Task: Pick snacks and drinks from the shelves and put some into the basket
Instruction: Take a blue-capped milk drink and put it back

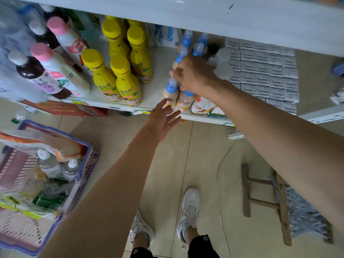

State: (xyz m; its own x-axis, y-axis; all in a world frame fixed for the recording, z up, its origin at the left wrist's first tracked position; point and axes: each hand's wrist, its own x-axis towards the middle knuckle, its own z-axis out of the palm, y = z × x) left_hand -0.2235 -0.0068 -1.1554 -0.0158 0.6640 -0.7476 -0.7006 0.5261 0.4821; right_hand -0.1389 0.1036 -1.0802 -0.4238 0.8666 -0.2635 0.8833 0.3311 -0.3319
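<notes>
right hand (pixel 193 75) reached in, clenched round neck of blue-capped bottle (pixel 172 90) at front edge of shelf (pixel 163 71), right of centre; left hand (pixel 163 118) spread open, fingertips just at bottle base

bottle looked small, rigid plastic, full so moderately heavy, smooth film likely slippery; neck grip plus base support seemed best

yellow bottles (pixel 126 84): chinese print, "同学" readable; white bottle "d钙"

basket (pixel 87 161) on floor, lower left
</notes>
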